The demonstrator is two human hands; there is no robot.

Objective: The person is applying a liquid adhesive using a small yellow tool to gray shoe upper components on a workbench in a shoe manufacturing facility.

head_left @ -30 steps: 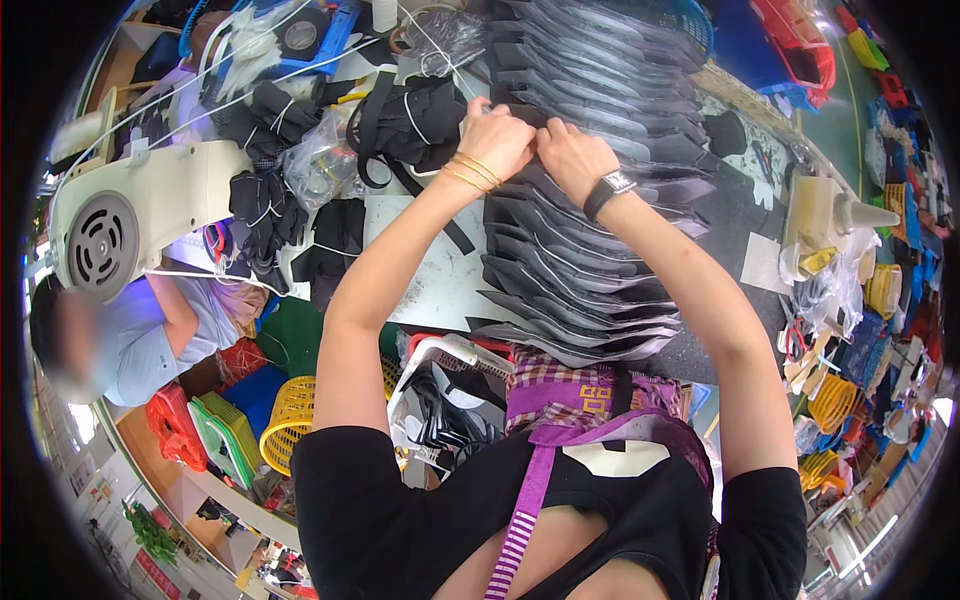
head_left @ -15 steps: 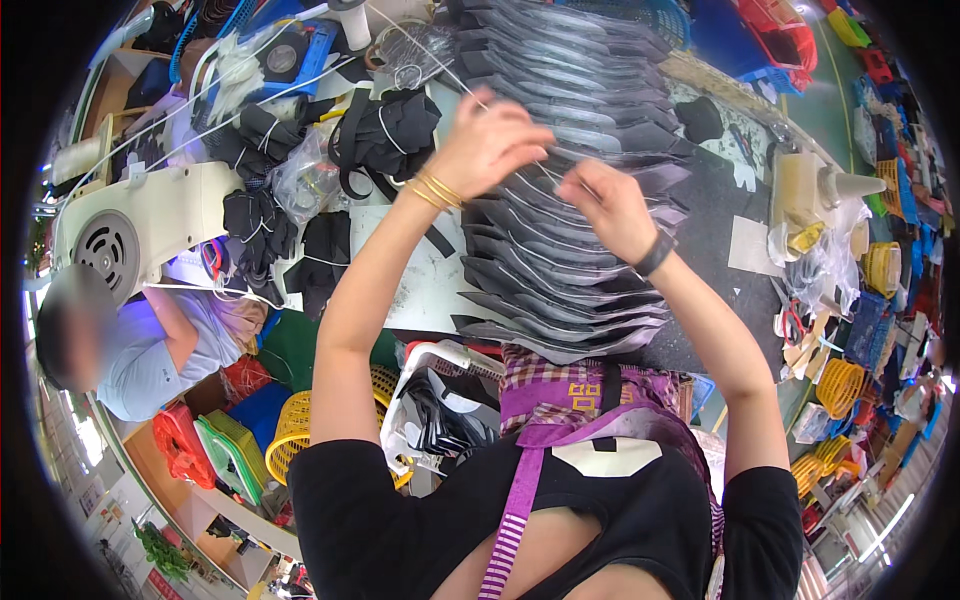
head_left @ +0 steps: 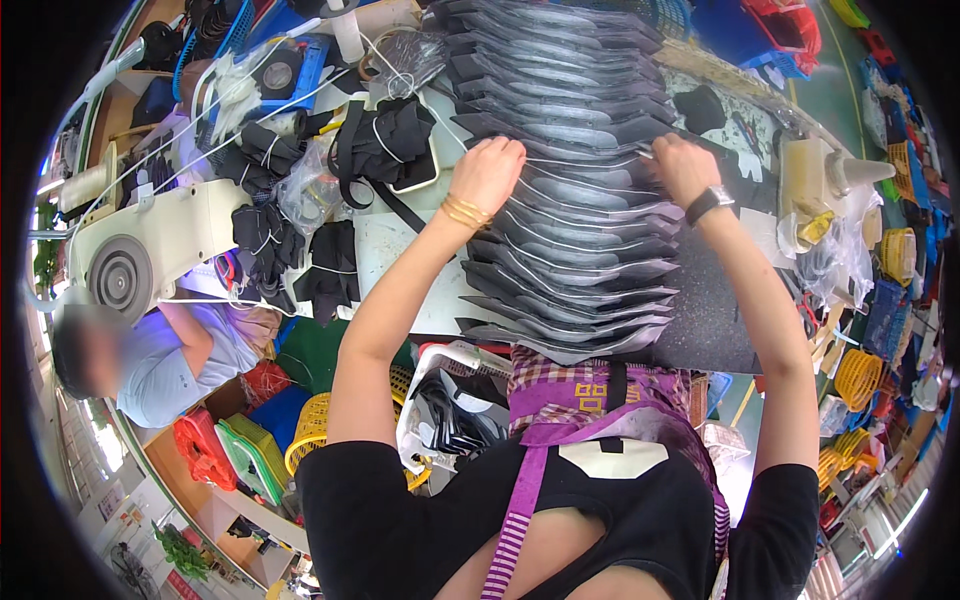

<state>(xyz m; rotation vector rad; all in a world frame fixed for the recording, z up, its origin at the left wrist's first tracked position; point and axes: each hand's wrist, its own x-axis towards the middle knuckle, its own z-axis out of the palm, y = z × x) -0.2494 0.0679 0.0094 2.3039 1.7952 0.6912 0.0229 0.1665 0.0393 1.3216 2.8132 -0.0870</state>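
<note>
A long row of black, curved, sheet-like pieces point(head_left: 575, 228) with pointed ends overlaps down the table before me, grey and shiny along the middle. My left hand point(head_left: 487, 178), a gold bangle at its wrist, is closed on the left end of one piece about halfway up the row. Across from it, my right hand point(head_left: 684, 171), with a dark watch band, pinches the right end at about the same height. A thin pale line runs along that piece's edge between my hands. My fingertips are partly hidden.
Tied black fabric bundles point(head_left: 393, 138) and a cream sewing machine point(head_left: 160, 235) are to the left, near a seated person point(head_left: 165, 365). A yellowish container with a cone point(head_left: 815, 185) stands at right. Below the table edge is a white basket point(head_left: 412, 410) of black pieces.
My hands were close together over the middle of the row. They have spread apart to the two sides and now grip opposite ends of a piece.
</note>
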